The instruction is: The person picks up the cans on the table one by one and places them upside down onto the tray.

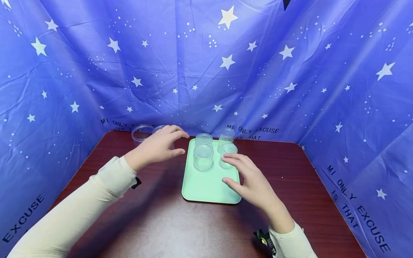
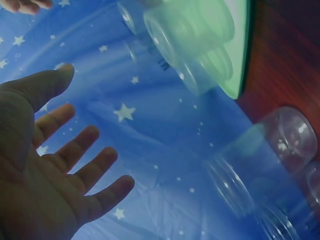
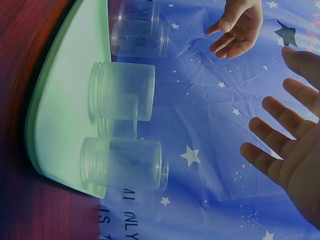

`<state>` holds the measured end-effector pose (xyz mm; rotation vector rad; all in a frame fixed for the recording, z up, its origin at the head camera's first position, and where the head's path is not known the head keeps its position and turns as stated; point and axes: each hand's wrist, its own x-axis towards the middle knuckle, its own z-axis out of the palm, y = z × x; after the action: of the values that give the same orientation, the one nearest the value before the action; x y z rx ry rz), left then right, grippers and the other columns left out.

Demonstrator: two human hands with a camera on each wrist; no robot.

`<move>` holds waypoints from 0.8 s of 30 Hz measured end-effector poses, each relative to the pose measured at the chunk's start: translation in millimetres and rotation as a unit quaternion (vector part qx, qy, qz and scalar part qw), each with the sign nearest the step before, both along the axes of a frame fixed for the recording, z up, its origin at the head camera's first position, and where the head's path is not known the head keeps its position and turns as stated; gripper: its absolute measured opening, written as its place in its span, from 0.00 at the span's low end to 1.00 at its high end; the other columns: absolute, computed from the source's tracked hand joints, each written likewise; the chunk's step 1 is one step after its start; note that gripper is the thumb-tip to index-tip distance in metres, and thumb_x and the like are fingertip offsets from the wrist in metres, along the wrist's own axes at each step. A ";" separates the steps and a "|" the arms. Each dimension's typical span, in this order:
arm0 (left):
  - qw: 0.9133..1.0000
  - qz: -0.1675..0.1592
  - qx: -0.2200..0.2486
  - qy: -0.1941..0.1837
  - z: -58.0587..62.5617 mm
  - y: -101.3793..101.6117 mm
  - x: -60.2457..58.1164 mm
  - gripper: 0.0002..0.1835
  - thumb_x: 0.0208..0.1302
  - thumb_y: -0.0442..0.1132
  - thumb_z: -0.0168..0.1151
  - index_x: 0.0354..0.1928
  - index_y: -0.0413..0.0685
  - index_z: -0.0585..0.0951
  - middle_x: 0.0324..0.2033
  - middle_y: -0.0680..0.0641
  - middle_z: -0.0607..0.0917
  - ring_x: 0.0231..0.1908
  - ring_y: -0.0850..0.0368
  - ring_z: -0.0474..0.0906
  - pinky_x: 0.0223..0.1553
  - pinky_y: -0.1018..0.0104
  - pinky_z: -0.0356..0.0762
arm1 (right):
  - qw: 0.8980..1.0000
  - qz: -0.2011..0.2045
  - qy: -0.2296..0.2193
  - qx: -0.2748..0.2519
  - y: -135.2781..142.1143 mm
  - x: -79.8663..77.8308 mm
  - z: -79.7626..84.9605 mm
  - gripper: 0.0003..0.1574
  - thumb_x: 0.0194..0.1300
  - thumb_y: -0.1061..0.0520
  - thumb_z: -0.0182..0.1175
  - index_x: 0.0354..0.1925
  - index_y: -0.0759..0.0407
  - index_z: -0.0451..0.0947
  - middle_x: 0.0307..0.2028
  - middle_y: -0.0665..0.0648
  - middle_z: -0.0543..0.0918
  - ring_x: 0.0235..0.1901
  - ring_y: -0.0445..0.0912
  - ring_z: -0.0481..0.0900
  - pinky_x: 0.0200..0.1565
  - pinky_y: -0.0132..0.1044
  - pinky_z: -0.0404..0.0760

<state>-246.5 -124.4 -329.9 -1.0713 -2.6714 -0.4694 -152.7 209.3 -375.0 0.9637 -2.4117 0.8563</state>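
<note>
Pale green, the tray (image 1: 213, 188) lies on the dark red worktop (image 1: 171, 225) and carries four clear jars in two columns. From where I watch, all four stand upside down: the right wrist view shows their threaded mouths against the tray. So I read each long axis as vertical, and a grip on one would close across it from the sides.

My right hand (image 1: 253, 181) is nearest the front right jar (image 1: 227, 163), which lies ahead of it and to its left. Its fingertips overlap that jar in the head view, but the right wrist view shows them apart from every jar. I cannot tell exactly how high they hang. That grip holds nothing, thumb and fingers well spread.

My left hand (image 1: 158, 145) hangs left of the tray, its grip equally spread and free of any load. The front left jar (image 1: 203, 163) is off to its right, across a clear gap. In the head view it covers most of the inner loose jar (image 1: 159, 128); the outer loose jar (image 1: 138, 139) is just beyond, to the left. Both stand mouth up on the worktop, off the tray.

I judge the split simple: right hand for the front right jar, left hand for the loose pair.
</note>
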 end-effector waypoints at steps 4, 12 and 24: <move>0.999 0.011 -0.018 -0.026 1.3 -5.6 -11.4 0.27 0.64 0.50 0.71 0.63 0.52 0.80 0.59 0.45 0.80 0.55 0.47 0.74 0.62 0.46 0.72 | 1.000 0.000 -0.001 0.000 0.3 0.2 0.5 0.39 0.59 0.55 0.76 0.67 0.51 0.75 0.67 0.51 0.75 0.68 0.47 0.71 0.70 0.33 0.66; 0.995 0.030 -0.049 -0.080 -1.2 -18.3 -37.0 0.27 0.65 0.49 0.70 0.65 0.54 0.78 0.63 0.42 0.77 0.65 0.40 0.69 0.65 0.39 0.68 | 1.000 0.007 0.005 0.000 0.3 -0.9 -1.4 0.38 0.59 0.55 0.76 0.67 0.51 0.76 0.66 0.52 0.76 0.68 0.48 0.71 0.71 0.33 0.65; 0.988 0.066 -0.086 -0.111 3.0 -21.7 -63.9 0.28 0.65 0.49 0.70 0.66 0.54 0.78 0.66 0.41 0.73 0.66 0.38 0.67 0.64 0.34 0.68 | 1.000 0.008 0.006 0.008 0.6 -1.5 -1.8 0.38 0.60 0.54 0.75 0.67 0.51 0.75 0.67 0.52 0.75 0.68 0.49 0.71 0.71 0.35 0.66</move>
<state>-310.4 -146.0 -326.9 -0.9240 -3.0038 -0.3548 -154.1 209.9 -376.7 0.9920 -2.4073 0.8349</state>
